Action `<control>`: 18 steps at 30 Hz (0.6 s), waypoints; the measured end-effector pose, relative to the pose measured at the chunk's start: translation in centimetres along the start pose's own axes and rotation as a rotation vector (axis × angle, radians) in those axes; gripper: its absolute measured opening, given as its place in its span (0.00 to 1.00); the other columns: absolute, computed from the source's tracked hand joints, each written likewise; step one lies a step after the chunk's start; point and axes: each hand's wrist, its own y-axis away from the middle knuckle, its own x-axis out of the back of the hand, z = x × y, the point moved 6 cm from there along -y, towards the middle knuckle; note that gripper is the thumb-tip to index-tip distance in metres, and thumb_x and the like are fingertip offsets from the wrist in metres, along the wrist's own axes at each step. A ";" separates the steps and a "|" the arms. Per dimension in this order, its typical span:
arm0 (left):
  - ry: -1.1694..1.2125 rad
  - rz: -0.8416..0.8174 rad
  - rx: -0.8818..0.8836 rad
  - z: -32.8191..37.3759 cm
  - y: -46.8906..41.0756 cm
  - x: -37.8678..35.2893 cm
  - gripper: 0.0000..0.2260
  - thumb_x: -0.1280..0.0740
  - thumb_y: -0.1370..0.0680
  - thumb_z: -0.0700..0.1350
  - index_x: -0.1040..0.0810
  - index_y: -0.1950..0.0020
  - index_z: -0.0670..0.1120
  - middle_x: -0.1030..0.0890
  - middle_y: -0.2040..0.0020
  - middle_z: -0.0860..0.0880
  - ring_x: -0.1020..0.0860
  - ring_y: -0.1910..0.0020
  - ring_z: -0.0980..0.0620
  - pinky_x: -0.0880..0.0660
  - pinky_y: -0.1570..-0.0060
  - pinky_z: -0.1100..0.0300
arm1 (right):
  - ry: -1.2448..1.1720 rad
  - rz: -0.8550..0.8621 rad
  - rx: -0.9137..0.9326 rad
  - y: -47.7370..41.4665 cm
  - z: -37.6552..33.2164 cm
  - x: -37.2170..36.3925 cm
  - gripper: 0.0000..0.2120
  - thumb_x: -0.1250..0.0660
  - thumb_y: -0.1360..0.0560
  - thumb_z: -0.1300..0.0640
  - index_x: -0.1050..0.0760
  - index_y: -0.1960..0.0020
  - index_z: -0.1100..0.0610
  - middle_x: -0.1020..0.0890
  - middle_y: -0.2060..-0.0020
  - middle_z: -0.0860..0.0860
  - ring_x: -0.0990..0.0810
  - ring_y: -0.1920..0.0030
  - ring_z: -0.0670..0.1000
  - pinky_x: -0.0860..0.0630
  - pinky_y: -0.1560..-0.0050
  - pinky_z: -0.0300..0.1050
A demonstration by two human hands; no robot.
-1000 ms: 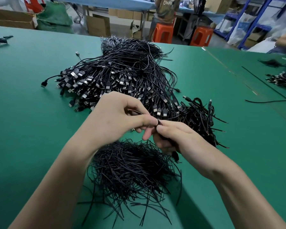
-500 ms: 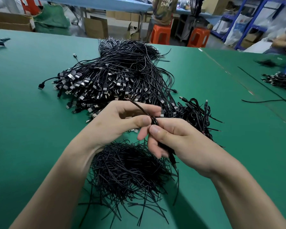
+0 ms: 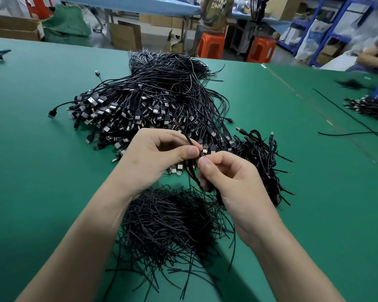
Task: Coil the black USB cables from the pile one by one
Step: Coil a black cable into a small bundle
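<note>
Green table [image 3: 42, 171] with pile of USB cables [image 3: 153, 101], heap of short black strands [image 3: 168, 225], coiled bundles [image 3: 262, 158].

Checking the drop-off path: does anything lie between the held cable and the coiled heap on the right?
Nothing visible does: the left hand and right hand pinch the cable; the coiled heap lies just beyond them.

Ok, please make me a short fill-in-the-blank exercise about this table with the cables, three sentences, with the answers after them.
1. The left hand and the right hand both pinch one thin black cable above a table whose cover is ____.
2. The heap of coiled cables lies to the ____ of the big pile of USB cables.
3. Beyond the table stand two stools whose colour is ____.

Missing words: green; right; orange.
</note>
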 end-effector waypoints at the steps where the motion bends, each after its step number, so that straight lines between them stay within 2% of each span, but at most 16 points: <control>1: -0.007 0.013 0.000 -0.1 0.0 0.1 0.02 0.24 0.29 0.47 0.13 0.59 0.53 0.12 0.56 0.55 0.15 0.56 0.60 0.22 0.54 0.69 | 0.122 0.077 0.030 0.1 0.0 0.5 0.06 0.28 0.22 0.51 0.18 0.56 0.52 0.19 0.65 0.44 0.24 0.64 0.42 0.28 0.60 0.33; 4: 0.007 0.049 0.020 -0.3 0.0 0.1 0.03 0.24 0.29 0.49 0.11 0.59 0.56 0.12 0.55 0.54 0.14 0.56 0.58 0.21 0.55 0.67 | 0.380 0.131 0.048 0.3 -0.2 0.9 0.12 0.34 0.20 0.43 0.20 0.55 0.50 0.20 0.63 0.43 0.24 0.62 0.42 0.30 0.60 0.34; 7: -0.001 0.075 0.033 -0.5 0.0 0.0 0.03 0.24 0.30 0.50 0.11 0.58 0.56 0.12 0.55 0.53 0.15 0.56 0.56 0.18 0.55 0.60 | 0.451 -0.043 -0.064 0.6 0.4 -0.1 0.16 0.46 0.17 0.41 0.26 0.48 0.50 0.17 0.56 0.46 0.20 0.56 0.45 0.23 0.50 0.47; 9: 0.009 0.080 0.046 -0.5 -0.1 -0.1 0.03 0.24 0.30 0.51 0.11 0.58 0.56 0.12 0.54 0.52 0.15 0.56 0.55 0.17 0.54 0.57 | 0.434 -0.173 -0.106 1.1 0.8 -1.2 0.16 0.47 0.16 0.42 0.27 0.47 0.51 0.18 0.58 0.48 0.19 0.59 0.48 0.22 0.50 0.58; 11: 0.038 0.073 0.052 -0.4 0.0 -0.2 0.03 0.24 0.30 0.50 0.11 0.58 0.56 0.12 0.54 0.52 0.15 0.56 0.57 0.18 0.53 0.61 | 0.383 -0.222 -0.107 1.4 1.0 -1.7 0.17 0.46 0.15 0.43 0.27 0.48 0.54 0.26 0.65 0.48 0.27 0.64 0.50 0.25 0.55 0.63; 13: 0.069 0.062 0.069 -0.4 0.1 -0.3 0.03 0.24 0.30 0.50 0.11 0.59 0.55 0.12 0.54 0.51 0.15 0.58 0.58 0.19 0.56 0.65 | 0.350 -0.217 -0.105 1.5 1.2 -1.7 0.16 0.46 0.15 0.44 0.24 0.48 0.52 0.32 0.66 0.46 0.33 0.65 0.47 0.29 0.60 0.58; 15: 0.112 0.053 0.096 -0.6 0.1 -0.4 0.03 0.23 0.31 0.50 0.11 0.58 0.54 0.12 0.55 0.49 0.15 0.62 0.57 0.20 0.61 0.66 | 0.315 -0.218 -0.099 1.4 1.1 -1.8 0.17 0.47 0.14 0.46 0.23 0.52 0.52 0.33 0.67 0.45 0.36 0.68 0.46 0.35 0.63 0.51; 18: 0.123 0.090 0.100 -0.8 0.1 -0.6 0.05 0.22 0.31 0.53 0.11 0.57 0.55 0.12 0.56 0.49 0.16 0.59 0.58 0.20 0.56 0.66 | 0.219 -0.222 -0.115 1.3 1.1 -1.9 0.18 0.47 0.14 0.47 0.30 0.59 0.52 0.32 0.71 0.42 0.38 0.70 0.45 0.40 0.66 0.46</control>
